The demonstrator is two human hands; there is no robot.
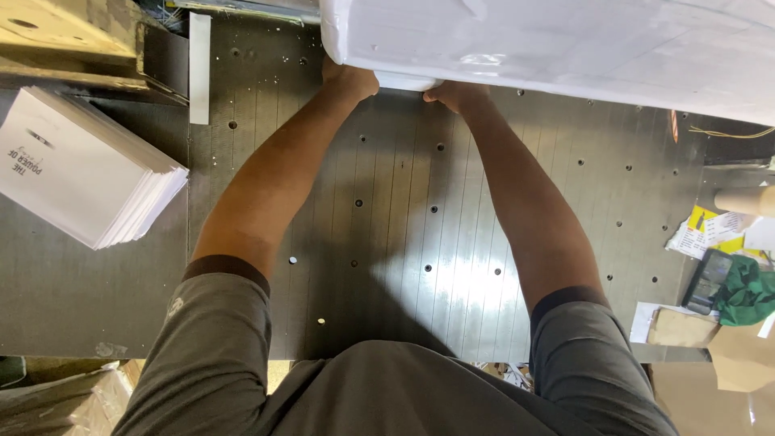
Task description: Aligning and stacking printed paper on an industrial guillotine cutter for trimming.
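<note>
left hand | right hand | fingers grip white paper stack (fingertips hidden beneath)

A small white stack of paper is gripped at the far edge of the dark, hole-dotted machine bed, just under the overhanging white housing. It is seen only as a thin, pale slab with a rounded lower edge; most of it is hidden beneath the housing, so its full outline cannot be told. It lies flat on the bed and is pinched from both sides: its left end is touched by the left hand and its right end by the right hand. The stack is set between the two hands, with the fingers curled around its ends and partly tucked out of sight.
</note>
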